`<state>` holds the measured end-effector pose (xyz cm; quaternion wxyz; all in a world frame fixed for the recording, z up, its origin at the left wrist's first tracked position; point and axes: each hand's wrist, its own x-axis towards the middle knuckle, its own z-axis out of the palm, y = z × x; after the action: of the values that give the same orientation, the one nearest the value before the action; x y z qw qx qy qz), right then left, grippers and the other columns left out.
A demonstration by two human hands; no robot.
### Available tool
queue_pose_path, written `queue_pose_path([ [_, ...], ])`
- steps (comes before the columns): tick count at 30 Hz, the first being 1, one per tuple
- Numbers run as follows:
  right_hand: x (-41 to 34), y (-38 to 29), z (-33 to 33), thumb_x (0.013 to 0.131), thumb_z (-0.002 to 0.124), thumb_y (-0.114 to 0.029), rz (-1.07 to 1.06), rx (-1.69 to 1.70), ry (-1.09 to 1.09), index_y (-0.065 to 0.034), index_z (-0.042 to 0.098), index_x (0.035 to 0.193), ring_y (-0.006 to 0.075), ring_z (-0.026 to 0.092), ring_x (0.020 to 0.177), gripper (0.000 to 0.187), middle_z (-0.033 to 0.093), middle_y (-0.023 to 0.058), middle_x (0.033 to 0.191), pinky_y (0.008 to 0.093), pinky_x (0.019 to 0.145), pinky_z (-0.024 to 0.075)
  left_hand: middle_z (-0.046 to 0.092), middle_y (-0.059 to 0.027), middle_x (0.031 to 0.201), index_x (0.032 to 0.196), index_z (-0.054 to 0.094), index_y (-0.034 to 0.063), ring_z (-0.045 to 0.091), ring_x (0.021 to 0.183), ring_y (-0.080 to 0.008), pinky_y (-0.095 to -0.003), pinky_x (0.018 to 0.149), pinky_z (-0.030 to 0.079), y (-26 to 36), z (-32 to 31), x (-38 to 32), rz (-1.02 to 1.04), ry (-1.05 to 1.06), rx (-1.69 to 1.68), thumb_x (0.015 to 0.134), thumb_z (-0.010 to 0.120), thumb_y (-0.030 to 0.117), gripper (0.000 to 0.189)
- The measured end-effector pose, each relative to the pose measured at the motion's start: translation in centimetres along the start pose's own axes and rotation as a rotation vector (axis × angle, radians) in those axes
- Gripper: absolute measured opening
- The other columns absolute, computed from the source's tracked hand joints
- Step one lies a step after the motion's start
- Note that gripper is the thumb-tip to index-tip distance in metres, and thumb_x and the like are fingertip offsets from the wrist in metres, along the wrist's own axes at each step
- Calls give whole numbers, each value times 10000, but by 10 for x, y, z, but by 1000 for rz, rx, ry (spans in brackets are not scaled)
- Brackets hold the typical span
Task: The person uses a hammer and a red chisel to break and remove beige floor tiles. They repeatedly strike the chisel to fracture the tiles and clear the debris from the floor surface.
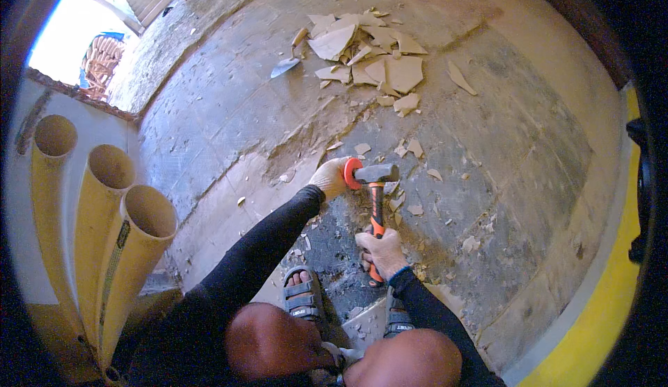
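In a pale knit glove, my left hand (330, 176) is closed behind a round red hand guard (353, 173), probably that of a chisel; the shaft is hidden. My right hand (384, 252), gloved too, grips the black and orange handle (377, 204) of a club hammer. The steel hammer head (380, 173) appears right beside the guard, at its right; whether they touch, I cannot tell. Below both hands lies a dark, rough patch of floor (334, 251) with tile chips (415, 209) around it, close to my sandalled feet (302, 294).
Farther ahead, broken tile pieces (404, 74) are heaped on the scraped floor, with a trowel (285, 67) at their left. Several yellowish plastic pipes (151, 214) lean at the left. A yellow-banded wall (600, 303) runs along the right. Stacked sacks (104, 53) stand outside the opening.
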<state>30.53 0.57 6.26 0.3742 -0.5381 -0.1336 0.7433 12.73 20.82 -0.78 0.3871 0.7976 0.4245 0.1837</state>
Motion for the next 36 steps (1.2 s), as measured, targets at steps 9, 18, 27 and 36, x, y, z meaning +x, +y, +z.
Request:
queue_pose_path([
  [9,2,2,15,853,783,-123,-159,177,179,-114,558,947,112,527,480,244,531,-28,675,306,425,418,753,-160,1046,1157,716,89,730,964,-313,-399,857,569,-1,0,-5,8,59,8,804,861,238,410],
  [18,-6,2,-6,859,779,-131,-111,109,150,-110,574,897,107,507,471,210,559,-11,685,298,411,420,750,-134,1106,1232,708,90,731,999,-301,-381,873,581,21,-9,-29,-91,82,103,772,859,140,487],
  [27,0,9,4,880,736,-84,61,94,17,-113,582,930,110,461,453,164,498,-16,641,331,433,437,742,-123,1066,1134,728,111,690,1040,-354,-447,910,546,30,-10,-30,-24,132,318,750,840,217,414],
  [36,4,4,18,891,707,-113,-11,272,101,-135,561,859,97,412,447,150,431,-41,620,323,444,409,737,-106,1100,1153,717,108,675,1083,-348,-452,940,533,38,-14,-33,-64,97,351,749,836,222,436],
])
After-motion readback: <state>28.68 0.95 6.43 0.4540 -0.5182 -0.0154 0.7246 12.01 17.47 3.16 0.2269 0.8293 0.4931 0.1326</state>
